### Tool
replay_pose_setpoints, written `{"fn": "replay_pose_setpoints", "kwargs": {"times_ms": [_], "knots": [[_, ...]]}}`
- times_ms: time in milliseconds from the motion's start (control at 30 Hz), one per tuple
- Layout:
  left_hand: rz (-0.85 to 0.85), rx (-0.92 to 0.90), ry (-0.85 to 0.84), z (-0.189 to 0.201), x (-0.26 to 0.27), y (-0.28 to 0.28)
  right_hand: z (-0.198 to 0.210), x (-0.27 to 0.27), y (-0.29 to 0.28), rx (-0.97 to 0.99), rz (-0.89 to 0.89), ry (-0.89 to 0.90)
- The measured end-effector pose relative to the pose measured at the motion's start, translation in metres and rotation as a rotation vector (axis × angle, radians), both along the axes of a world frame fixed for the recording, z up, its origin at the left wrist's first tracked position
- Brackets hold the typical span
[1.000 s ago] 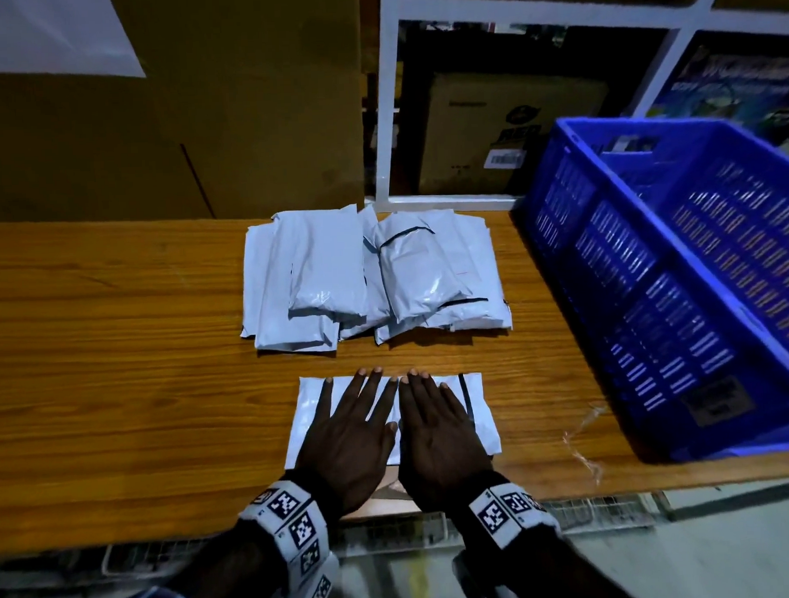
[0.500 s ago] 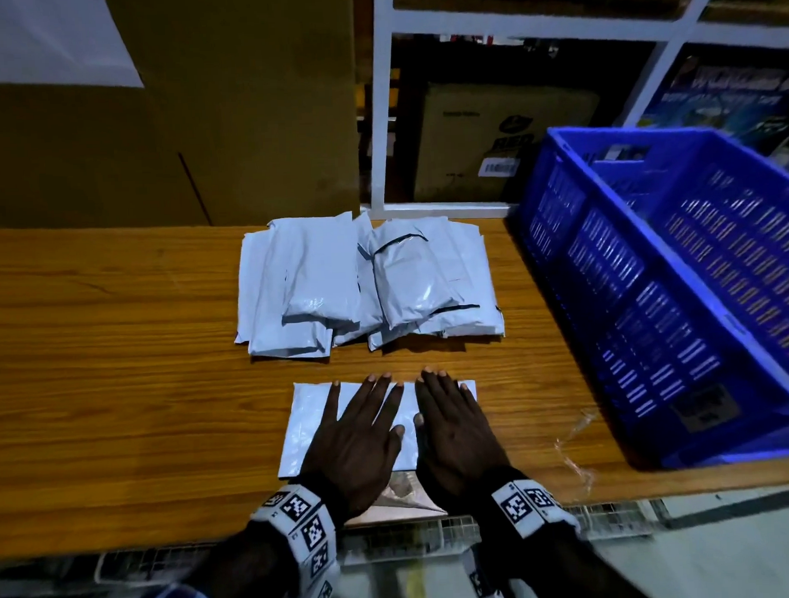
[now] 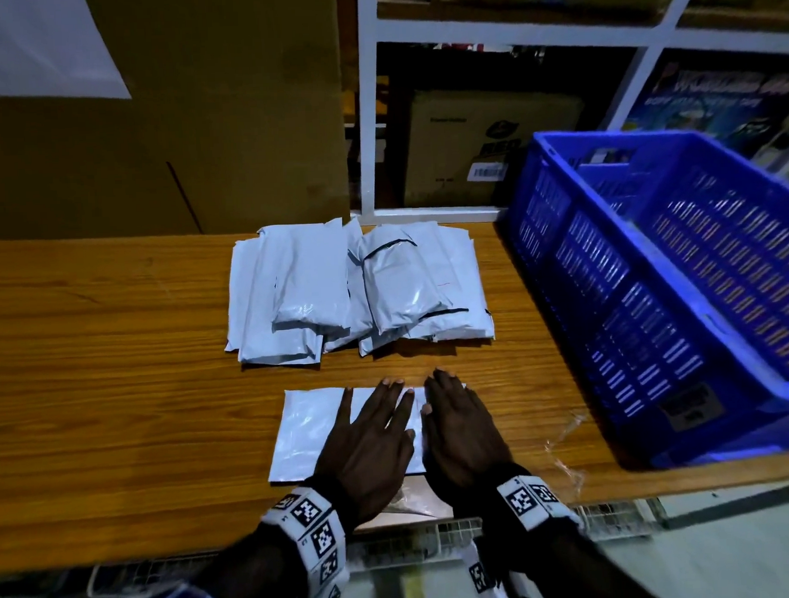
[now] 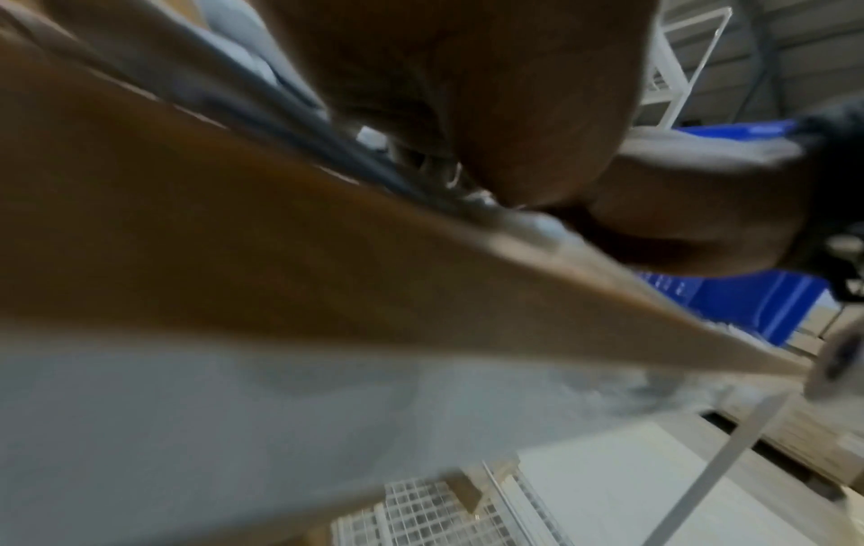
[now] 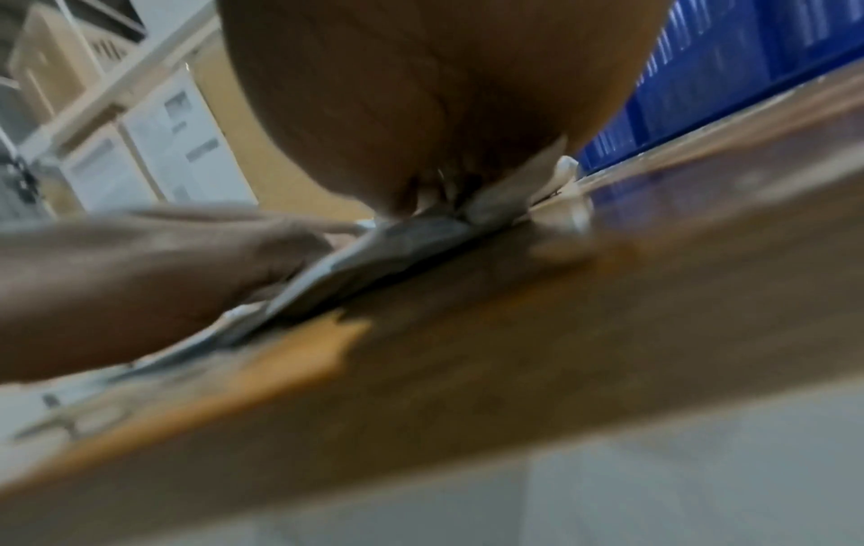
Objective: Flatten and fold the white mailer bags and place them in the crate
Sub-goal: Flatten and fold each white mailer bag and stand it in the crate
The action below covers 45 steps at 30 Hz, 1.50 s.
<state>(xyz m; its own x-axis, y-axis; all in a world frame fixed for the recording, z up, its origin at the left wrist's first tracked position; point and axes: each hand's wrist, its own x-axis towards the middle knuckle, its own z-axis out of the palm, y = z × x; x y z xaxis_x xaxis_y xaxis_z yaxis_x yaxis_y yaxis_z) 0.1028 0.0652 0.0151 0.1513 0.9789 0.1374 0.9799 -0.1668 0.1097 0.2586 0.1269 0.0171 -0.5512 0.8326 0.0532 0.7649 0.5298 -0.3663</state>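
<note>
Both your hands sit flat near the table's front edge: left hand [image 3: 366, 452] and right hand [image 3: 462, 439], fingers straight and lightly spread, palms down on the white mailer bag [image 3: 308, 429]. Neither hand grips anything; you're pressing. I read this as the flattening step, pushing air out so the bag holds a crease later. Side by side, the hands cover the bag's middle and right part, which pins it against the slick wooden table [image 3: 119, 398] so it can't skate away.

The bag lies flat, long axis running left-right across you, short edges at left and right. Its left portion is bare; the right end is mostly under your right hand, so I can't tell how that end lies. The near edge sits close to the table's front edge. Wrist views are blurred; the right wrist view only confirms the palm down on the bag [image 5: 397, 236].

Just beyond your fingertips, apart from the bag you press, sits the pile of mailer bags [image 3: 356, 291], overlapping loosely, puffy, long axes running away from you. Likely the supply waiting within easy reach.

To your right, the blue crate [image 3: 652, 298] stands on the table, open top up, near the pile but not touching it that I can see. No bags visible inside from here. Behind are cardboard boxes [image 3: 199, 126] and a white shelf frame [image 3: 368, 120].
</note>
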Motion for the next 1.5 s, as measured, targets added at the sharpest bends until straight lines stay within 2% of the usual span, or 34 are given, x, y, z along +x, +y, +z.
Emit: {"fn": "replay_pose_setpoints", "kwargs": {"times_ms": [467, 600, 700, 900, 1200, 1367, 1500], "knots": [[-0.004, -0.091, -0.03, -0.009, -0.001, -0.003, -0.012, 0.004, -0.005, 0.065, 0.032, -0.063], [0.089, -0.052, -0.047, 0.0, -0.015, -0.009, 0.0, -0.004, -0.006, 0.162, -0.012, -0.086], [0.105, -0.031, -0.019, 0.004, -0.033, -0.016, 0.007, -0.027, -0.014, 0.208, 0.049, -0.088], [0.09, -0.037, 0.024, -0.005, -0.047, -0.019, -0.008, -0.044, -0.029, 0.19, 0.134, -0.104], [0.117, -0.068, -0.025, -0.009, -0.047, -0.019, -0.014, -0.047, -0.027, 0.161, 0.105, -0.091], [0.146, -0.114, -0.044, -0.008, -0.048, -0.019, -0.008, -0.045, -0.026, 0.12, 0.078, -0.144], [0.201, -0.132, -0.095, -0.008, -0.058, -0.025, -0.004, -0.024, -0.023, 0.075, -0.012, -0.204]]}}
